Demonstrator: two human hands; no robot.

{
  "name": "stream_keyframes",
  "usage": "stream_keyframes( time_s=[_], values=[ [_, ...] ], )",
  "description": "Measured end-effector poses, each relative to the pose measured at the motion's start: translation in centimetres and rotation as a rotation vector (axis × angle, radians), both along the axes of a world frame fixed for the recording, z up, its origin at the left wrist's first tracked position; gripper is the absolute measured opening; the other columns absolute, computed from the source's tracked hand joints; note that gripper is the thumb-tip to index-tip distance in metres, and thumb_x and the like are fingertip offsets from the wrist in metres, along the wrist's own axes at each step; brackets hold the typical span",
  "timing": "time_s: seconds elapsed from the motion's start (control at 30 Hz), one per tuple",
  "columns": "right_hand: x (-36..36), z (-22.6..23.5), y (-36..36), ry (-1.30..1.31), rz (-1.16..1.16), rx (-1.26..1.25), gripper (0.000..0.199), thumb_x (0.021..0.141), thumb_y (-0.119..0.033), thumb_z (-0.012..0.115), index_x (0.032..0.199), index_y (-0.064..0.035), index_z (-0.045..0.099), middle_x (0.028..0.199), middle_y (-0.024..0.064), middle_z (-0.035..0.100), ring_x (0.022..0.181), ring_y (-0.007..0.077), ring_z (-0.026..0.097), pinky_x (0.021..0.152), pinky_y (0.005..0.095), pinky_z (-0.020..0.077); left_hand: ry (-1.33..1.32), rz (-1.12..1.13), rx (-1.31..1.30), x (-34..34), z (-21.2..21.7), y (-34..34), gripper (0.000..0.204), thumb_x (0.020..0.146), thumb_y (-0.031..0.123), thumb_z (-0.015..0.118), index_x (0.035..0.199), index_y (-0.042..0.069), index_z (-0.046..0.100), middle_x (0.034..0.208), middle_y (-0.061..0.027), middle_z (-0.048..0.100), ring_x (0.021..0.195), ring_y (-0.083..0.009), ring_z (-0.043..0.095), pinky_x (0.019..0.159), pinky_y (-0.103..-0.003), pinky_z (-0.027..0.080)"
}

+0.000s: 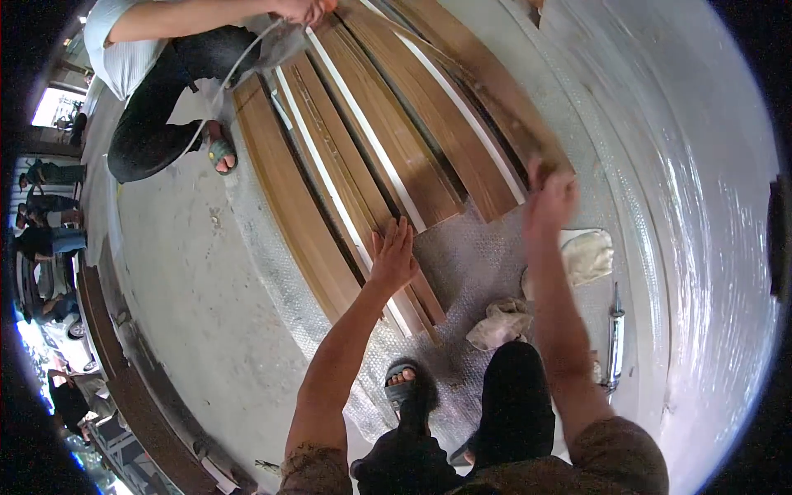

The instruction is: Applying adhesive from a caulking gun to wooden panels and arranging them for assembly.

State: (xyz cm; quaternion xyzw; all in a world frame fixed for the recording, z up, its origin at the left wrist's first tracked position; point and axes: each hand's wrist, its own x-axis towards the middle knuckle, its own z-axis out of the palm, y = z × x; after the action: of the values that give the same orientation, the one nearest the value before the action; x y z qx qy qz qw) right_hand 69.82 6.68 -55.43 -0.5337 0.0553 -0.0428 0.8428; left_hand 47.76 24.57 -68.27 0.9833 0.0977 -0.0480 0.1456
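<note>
My left hand (393,256) lies with its fingers stretched out on a narrow brown wooden strip (419,295) near its close end. A white strip (342,210) runs along that wood. My right hand (551,198), smeared by motion, is closed at the near end of the rightmost wooden board (528,124), whose end is blurred too. Between my hands lie several long brown boards (404,157) side by side, with white and dark strips along their edges. Another wide board (289,210) forms the left side of the row.
Bubble wrap (462,272) lies beneath the boards. Crumpled cloths (502,323) and a caulking gun (615,334) lie near my right forearm. A co-worker (165,66) crouches at the far left, one hand (305,10) over the boards' far ends. Shiny plastic film (701,247) stretches along the right.
</note>
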Motion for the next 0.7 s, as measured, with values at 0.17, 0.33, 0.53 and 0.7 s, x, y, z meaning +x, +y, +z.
stream_keyframes(
  time_s=[0.17,0.33,0.53,0.7],
  values=[
    [-3.6,-16.9,-6.0,-0.152,0.084,-0.530,0.017,0.088,-0.002,0.046,0.104,0.0024,0.047,0.101,0.0131,0.055,0.093,0.0233,0.057,0.083,0.0320,0.0505,0.042,-0.030,0.003,1.8,1.5,-1.1,0.066,0.073,0.017,0.052,0.134,-0.001,0.033,0.146,-0.0133,0.018,0.136,-0.0316,0.015,0.104,-0.061,0.014],
    [-2.8,-12.4,-3.6,0.211,0.283,0.347,0.022,0.084,0.002,0.047,0.106,0.0017,0.048,0.095,0.0122,0.057,0.090,0.0238,0.059,0.081,0.0316,0.0521,0.093,0.021,-0.020,0.7,1.9,-0.3,0.065,0.075,0.017,0.050,0.135,-0.001,0.031,0.146,-0.0130,0.017,0.136,-0.0311,0.013,0.104,-0.061,0.012],
    [-0.1,-9.6,-3.1,0.352,0.493,0.371,0.020,0.087,-0.005,0.050,0.106,0.0000,0.051,0.087,0.0104,0.060,0.076,0.0218,0.060,0.069,0.0280,0.0528,0.081,0.022,-0.038,0.5,2.2,-0.3,0.064,0.077,0.018,0.049,0.135,0.000,0.031,0.147,-0.0125,0.015,0.136,-0.0312,0.012,0.104,-0.061,0.013],
    [10.8,-14.7,-7.2,-0.568,0.448,-0.922,0.021,0.088,-0.020,0.056,0.103,-0.0050,0.055,0.068,0.0016,0.054,0.055,0.0102,0.051,0.044,0.0213,0.0403,0.008,-0.053,-0.029,3.1,1.3,-2.4,0.064,0.076,0.017,0.050,0.135,-0.001,0.031,0.147,-0.0131,0.016,0.136,-0.0316,0.013,0.104,-0.061,0.013]
  ],
)
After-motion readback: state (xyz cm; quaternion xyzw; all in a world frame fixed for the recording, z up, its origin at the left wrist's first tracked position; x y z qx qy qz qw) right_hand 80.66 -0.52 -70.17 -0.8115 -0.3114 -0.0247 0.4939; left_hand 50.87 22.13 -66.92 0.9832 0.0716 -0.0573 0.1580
